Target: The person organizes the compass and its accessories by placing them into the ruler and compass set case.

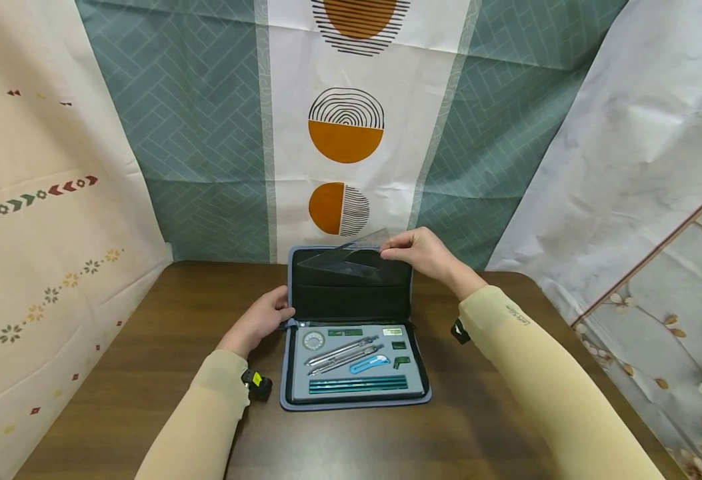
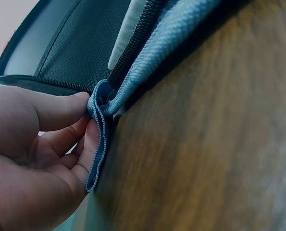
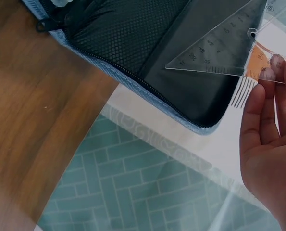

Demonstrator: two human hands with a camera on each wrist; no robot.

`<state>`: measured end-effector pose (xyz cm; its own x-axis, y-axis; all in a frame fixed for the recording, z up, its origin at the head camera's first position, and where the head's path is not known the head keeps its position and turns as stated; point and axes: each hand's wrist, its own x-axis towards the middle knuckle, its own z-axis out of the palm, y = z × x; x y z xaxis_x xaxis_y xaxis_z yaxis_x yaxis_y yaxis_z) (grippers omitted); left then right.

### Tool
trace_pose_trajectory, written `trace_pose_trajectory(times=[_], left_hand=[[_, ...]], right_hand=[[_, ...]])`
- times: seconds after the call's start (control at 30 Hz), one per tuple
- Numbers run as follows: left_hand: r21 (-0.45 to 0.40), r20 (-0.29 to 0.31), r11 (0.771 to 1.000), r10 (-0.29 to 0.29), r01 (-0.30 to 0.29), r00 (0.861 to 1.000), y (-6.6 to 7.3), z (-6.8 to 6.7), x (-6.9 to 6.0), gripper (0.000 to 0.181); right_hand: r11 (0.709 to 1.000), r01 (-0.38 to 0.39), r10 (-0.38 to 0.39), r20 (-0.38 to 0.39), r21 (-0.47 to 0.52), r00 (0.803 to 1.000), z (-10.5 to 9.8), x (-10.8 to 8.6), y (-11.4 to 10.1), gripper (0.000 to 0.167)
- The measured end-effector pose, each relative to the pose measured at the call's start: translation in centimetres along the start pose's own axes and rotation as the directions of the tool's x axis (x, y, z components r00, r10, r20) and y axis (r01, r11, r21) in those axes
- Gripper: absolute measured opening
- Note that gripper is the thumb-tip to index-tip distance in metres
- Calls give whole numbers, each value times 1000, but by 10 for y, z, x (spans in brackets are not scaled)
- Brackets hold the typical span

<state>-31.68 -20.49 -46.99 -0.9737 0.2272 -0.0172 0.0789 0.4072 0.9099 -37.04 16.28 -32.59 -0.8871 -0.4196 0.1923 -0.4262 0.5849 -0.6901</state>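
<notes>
An open zip-up case (image 1: 351, 303) with blue edging and a black lining lies on the table, its lid raised at the back. My right hand (image 1: 419, 253) pinches a clear set square (image 3: 219, 55) by one edge, held in front of the raised lid. Printed scale marks show along the set square. At the left hinge side of the case, my left hand (image 1: 265, 313) pinches a blue fabric loop (image 2: 99, 149) between thumb and fingers. Inside the base, a grey tray (image 1: 333, 363) bears two metal compasses (image 1: 343, 355), a light blue cutter (image 1: 370, 364) and teal pencils (image 1: 358, 385).
Also in the tray are a round pale disc (image 1: 313, 341), a green strip (image 1: 345, 332), a white eraser-like block (image 1: 393, 331) and small dark green pieces (image 1: 401, 361). Around the case extends the brown table (image 1: 351, 443). Patterned cloth (image 1: 213, 133) hangs behind it.
</notes>
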Motion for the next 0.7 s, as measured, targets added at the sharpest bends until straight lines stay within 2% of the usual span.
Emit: trace_pose_trajectory(times=[0.2, 0.43, 0.7], left_hand=[[2, 2, 1000, 0, 0, 1000, -1, 1, 0, 49], [8, -6, 1000, 5, -5, 1000, -1, 2, 1, 45], [4, -9, 1000, -2, 2, 1000, 0, 1, 0, 46]], right_hand=[[1000, -4, 3, -4, -6, 1000, 5, 7, 1, 20], [1000, -15, 15, 9, -13, 1000, 10, 11, 4, 22], [998, -16, 17, 28, -56, 999, 14, 14, 10, 16]])
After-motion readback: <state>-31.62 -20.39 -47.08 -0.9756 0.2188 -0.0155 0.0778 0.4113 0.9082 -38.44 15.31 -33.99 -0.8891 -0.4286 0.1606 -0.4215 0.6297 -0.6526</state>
